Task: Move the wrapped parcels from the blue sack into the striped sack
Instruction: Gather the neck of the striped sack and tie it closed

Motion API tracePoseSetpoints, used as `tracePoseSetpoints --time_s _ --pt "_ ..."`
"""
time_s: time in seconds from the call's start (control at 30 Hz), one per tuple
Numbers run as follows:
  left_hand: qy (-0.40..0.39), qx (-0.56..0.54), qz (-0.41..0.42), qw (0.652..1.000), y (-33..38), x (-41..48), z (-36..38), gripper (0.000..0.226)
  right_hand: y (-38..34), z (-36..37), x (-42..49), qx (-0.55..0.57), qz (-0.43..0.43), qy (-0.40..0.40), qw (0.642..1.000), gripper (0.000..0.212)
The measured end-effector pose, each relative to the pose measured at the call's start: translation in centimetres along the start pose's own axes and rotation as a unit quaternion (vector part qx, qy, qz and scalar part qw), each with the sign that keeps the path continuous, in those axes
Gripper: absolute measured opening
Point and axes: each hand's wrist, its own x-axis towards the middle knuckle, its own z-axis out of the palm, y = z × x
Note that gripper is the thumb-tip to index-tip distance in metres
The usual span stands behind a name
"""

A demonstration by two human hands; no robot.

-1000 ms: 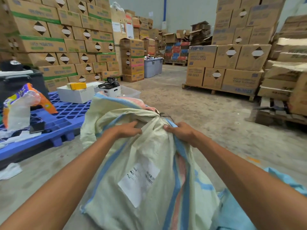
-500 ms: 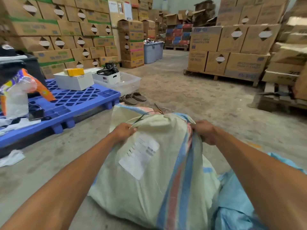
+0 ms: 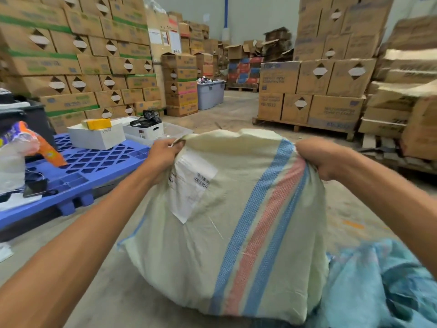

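Note:
The striped sack, cream woven plastic with blue and red stripes and a white shipping label, stands bulging on the concrete floor in front of me. My left hand grips its top edge at the left corner. My right hand grips the top edge at the right, by the stripes. The top edge is stretched wide between both hands. The blue sack lies crumpled at the lower right, touching the striped sack. No wrapped parcels show; the sack walls hide the contents.
A blue plastic pallet lies at the left with white boxes and bags on it. Stacked cardboard cartons rise at the left and on a wooden pallet at the right. A grey bin stands in the aisle behind.
Both hands have spread apart, pulling the bunched sack mouth out wide and lifting the top edge. The camera view has risen a little.

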Motion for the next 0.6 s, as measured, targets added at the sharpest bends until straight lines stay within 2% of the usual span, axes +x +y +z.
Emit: tracePoseSetpoints --time_s 0.1,0.2,0.3,0.5,0.57,0.6 --pt "-0.002 -0.030 0.000 1.000 0.9 4.0 3.5 0.021 0.1 -1.9 1.9 0.080 0.027 0.000 0.996 0.028" --pt "-0.013 0.047 -0.001 0.999 -0.4 7.7 7.5 0.015 2.6 -2.6 5.4 0.114 0.058 0.029 0.991 0.029" --pt "-0.019 0.095 -0.034 0.995 -4.7 10.6 11.3 0.015 6.6 -1.8 10.5 0.150 0.079 0.083 0.982 0.024" --pt "0.018 0.097 -0.062 0.993 -11.0 15.5 18.1 0.021 13.1 -1.5 22.0 0.324 0.088 0.123 0.934 0.045" --pt "0.007 0.108 -0.091 0.990 -12.2 16.3 19.0 0.026 12.2 -0.3 21.1 0.378 0.094 0.098 0.916 0.069" --pt "0.004 0.113 -0.103 0.988 -13.0 16.5 19.3 0.028 12.0 0.1 20.3 0.375 0.085 0.095 0.918 0.079"
